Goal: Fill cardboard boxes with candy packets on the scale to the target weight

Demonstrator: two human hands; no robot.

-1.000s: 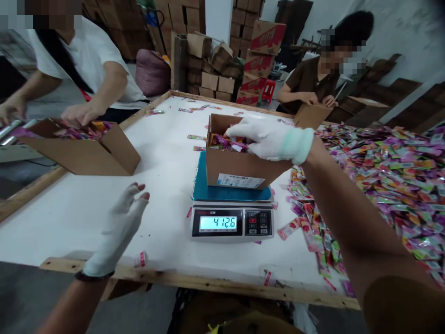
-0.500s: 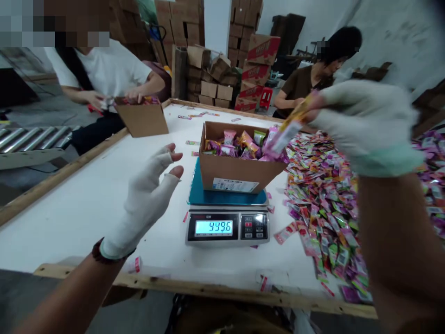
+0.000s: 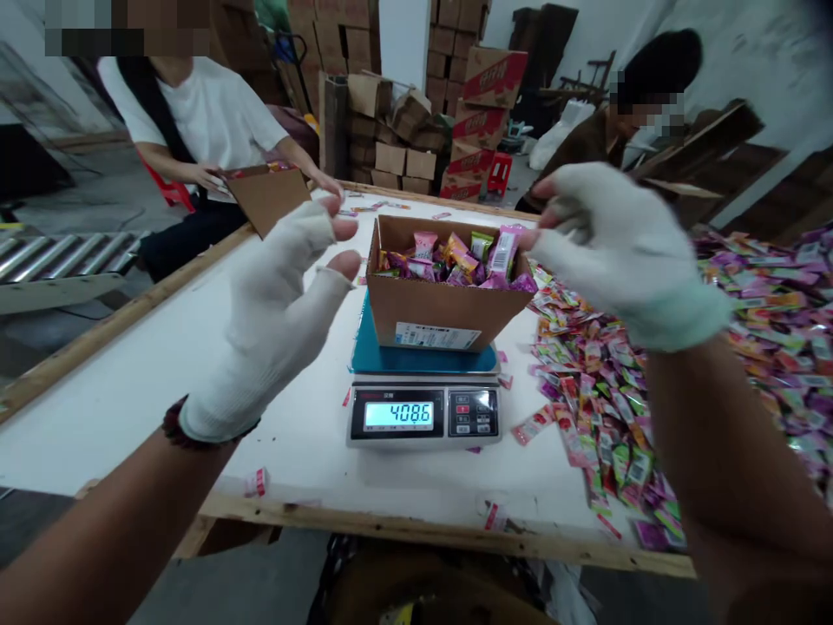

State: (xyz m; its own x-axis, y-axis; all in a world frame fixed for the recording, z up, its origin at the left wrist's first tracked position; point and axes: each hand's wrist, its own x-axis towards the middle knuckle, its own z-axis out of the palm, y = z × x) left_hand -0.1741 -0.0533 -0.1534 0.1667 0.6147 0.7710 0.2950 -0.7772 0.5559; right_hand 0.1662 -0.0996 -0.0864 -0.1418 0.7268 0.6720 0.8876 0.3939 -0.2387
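White worktop [image 3: 143, 382]: left fingers [image 3: 325, 286] and right fingers [image 3: 545, 249] each parted, seemingly empty; between them, a box [image 3: 436, 304] of sachets [image 3: 459, 260] on a scale [image 3: 423, 441]. Weighing appears in hand; the next move likely calls for reading the display [image 3: 398, 415].

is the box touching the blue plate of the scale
Touching: the head view shows the box resting on the blue plate, no gap under its front bottom edge.

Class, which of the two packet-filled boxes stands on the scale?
The white-labelled box, on the blue weighing plate; the other box is beside the white-shirted person.
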